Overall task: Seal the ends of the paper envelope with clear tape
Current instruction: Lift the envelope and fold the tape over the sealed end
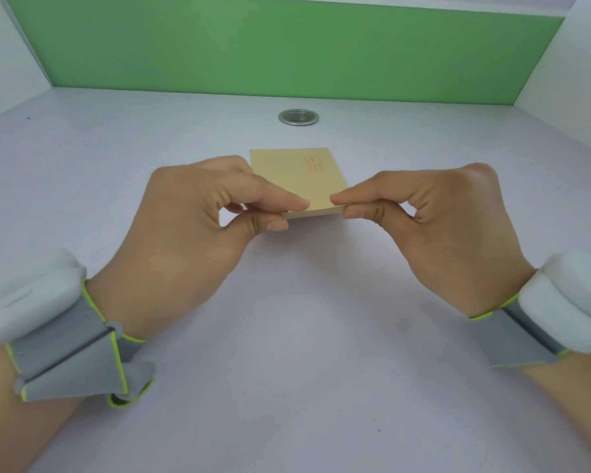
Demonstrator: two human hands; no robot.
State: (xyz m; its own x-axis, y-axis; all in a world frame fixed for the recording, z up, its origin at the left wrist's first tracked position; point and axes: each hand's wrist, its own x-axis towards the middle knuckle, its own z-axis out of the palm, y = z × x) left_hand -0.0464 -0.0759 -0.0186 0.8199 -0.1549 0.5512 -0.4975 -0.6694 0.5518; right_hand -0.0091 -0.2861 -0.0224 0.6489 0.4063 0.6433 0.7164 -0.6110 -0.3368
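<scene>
A tan paper envelope [299, 175] with small red print near its far right corner lies over the pale desk, its near edge lifted. My left hand [191, 233] pinches the near edge at its left end between thumb and forefinger. My right hand [434, 230] pinches the same edge at its right end. The fingertips of both hands almost meet over the edge. No tape roll or strip of clear tape is visible; the fingers hide much of the near edge.
A round metal cable grommet [298, 117] is set in the desk [304, 336] behind the envelope. A green back panel [287, 46] and white side walls close the desk in. Both wrists carry grey straps with white blocks.
</scene>
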